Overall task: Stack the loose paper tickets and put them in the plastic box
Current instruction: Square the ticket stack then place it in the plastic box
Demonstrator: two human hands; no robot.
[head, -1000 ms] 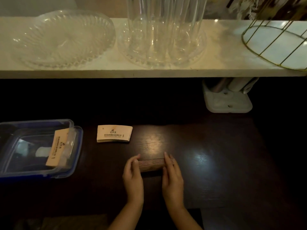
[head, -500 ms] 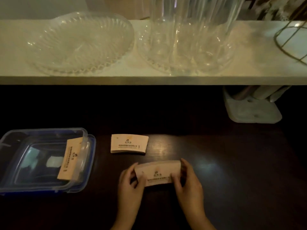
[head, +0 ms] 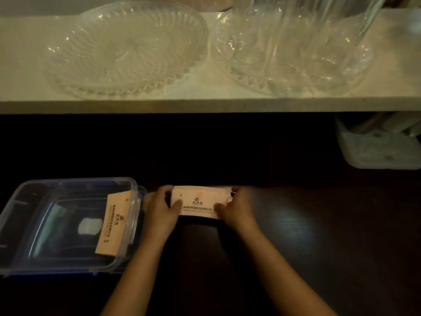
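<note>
Head view: left hand [head: 160, 207] and right hand [head: 234, 207] pinch opposite ends of a stack of paper tickets [head: 198, 202], thumbs on top, beside the plastic box [head: 68, 226].

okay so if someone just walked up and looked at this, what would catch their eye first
Probably the pale stack of paper tickets gripped at its ends by the left hand and right hand on the dark table. Next, the clear plastic box at left holding another ticket stack, and the glass dishes on the shelf above.

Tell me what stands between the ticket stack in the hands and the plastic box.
Nothing visible. The ticket stack is held by the left hand and the right hand, just right of the open plastic box. Only its near wall must be cleared; one ticket already leans inside.
</note>
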